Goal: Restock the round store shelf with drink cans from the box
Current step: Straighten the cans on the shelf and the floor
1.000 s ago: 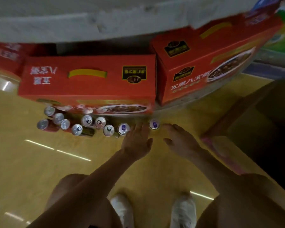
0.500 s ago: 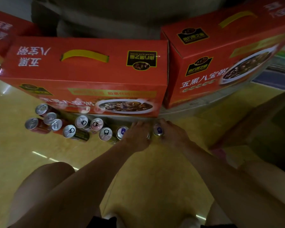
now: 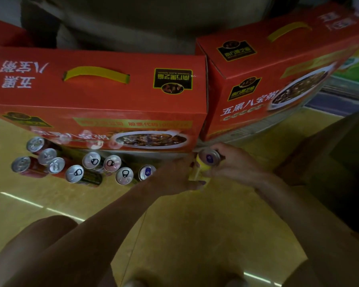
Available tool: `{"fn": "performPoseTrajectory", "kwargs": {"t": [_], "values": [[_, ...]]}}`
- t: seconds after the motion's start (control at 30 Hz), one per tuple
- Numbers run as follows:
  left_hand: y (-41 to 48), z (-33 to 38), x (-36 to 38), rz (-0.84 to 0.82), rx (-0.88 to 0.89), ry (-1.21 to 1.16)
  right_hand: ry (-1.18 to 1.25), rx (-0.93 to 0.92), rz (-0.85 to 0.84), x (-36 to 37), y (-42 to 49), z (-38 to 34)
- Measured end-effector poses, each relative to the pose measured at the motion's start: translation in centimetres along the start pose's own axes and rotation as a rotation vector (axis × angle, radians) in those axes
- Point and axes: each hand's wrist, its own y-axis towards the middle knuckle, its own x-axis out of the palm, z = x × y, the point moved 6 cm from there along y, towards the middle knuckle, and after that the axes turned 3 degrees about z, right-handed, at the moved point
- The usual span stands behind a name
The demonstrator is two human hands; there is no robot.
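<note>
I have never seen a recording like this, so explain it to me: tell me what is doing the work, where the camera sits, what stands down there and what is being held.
There is no machine here: a person works with two bare hands. Every picture comes from one camera worn on the person's head, looking forward and down, so you see the hands from above. On the yellow surface stand nine loose cans, upright with their tops toward the camera, in front of red boxes. The right hand grips a yellow can with a purple tab. The left hand lies against that can's other side; whether it grips it I cannot tell.
</note>
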Motion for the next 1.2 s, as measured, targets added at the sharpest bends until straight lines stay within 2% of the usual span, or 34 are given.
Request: {"fn": "performPoseTrajectory", "kwargs": {"t": [0.13,0.4,0.53,0.73,0.93,1.1,1.2], "values": [[-0.6,-0.1,0.8,-0.063,-0.029,-0.17,0.18,-0.024,0.031,-1.8,-1.4,-1.2],[-1.8,1.1,0.9,0.056,-0.11,-0.507,0.487,-0.059,0.12,-2.6,-3.0,-1.8],[-2.5,2.2,1.3,0.084,-0.136,-0.644,0.535,0.018,0.067,-1.0,-3.2,-0.8],[-3.8,3.4,1.7,0.105,-0.227,-0.525,0.563,0.074,0.013,0.3,-4.1,-0.4],[-6.9,7.0,1.9,0.101,-0.367,-0.514,0.649,0.187,-0.022,0.3,-7.9,-0.5],[-8.7,9.0,1.7,0.051,-0.463,-0.494,0.629,0.314,0.065,0.4,-10.8,-0.6],[-10.5,11.1,1.5,0.043,-0.486,-0.596,0.581,0.325,0.104,-0.5,-13.2,-1.7]]}}
